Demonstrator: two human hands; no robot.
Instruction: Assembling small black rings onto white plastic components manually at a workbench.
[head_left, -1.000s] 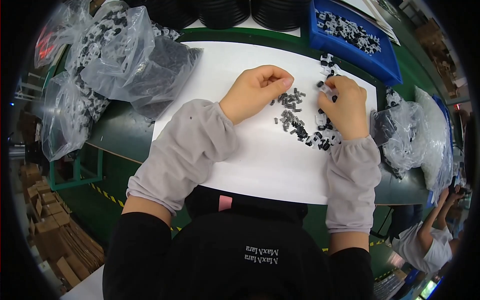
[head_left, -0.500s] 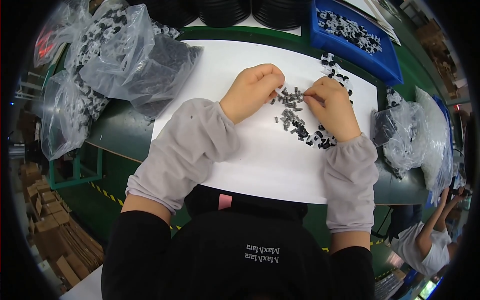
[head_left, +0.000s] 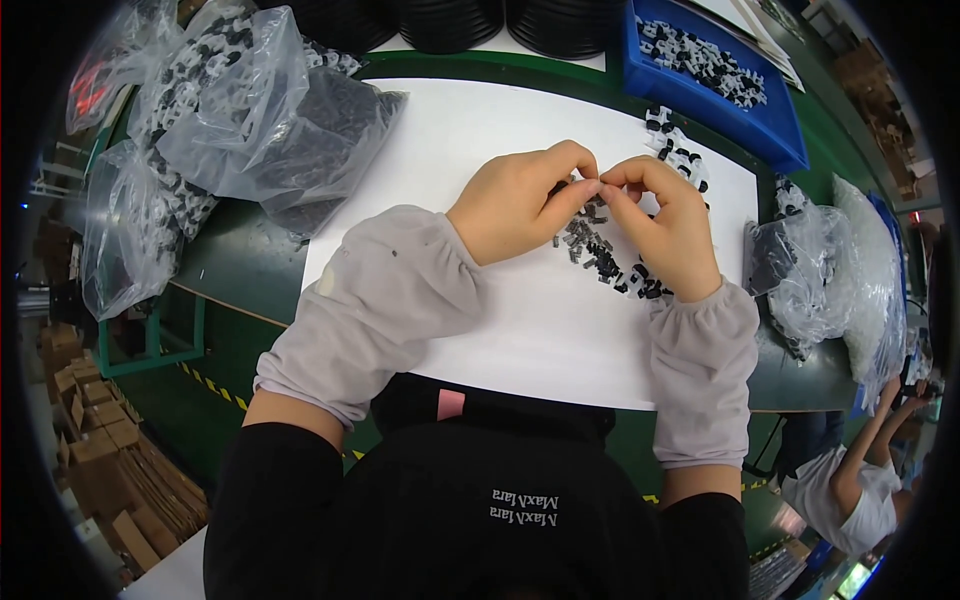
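Note:
My left hand [head_left: 525, 200] and my right hand [head_left: 668, 225] meet fingertip to fingertip above a white sheet [head_left: 510, 330]. The left thumb and forefinger pinch a small white plastic part, now mostly covered by the fingers. My right hand is also closed in a pinch; whatever sits in it is too small to make out. Under and beside the fingertips lie loose small grey pieces [head_left: 578, 240]. Small black pieces [head_left: 604, 264] adjoin them, with white-and-black plastic parts [head_left: 640, 284] close to the right wrist. More white-and-black parts [head_left: 680, 158] lie beyond the right hand.
A blue bin [head_left: 715, 90] of white-and-black parts stands at the far right. Clear bags of parts [head_left: 230, 110] crowd the left, one with dark pieces [head_left: 330, 140]. Other bags [head_left: 815, 255] rest at the right edge. Another person [head_left: 850, 490] is at lower right.
My right hand has lifted off the grey pieces and moved left. My left hand has shifted slightly right, so the fingertips now meet around the white part.

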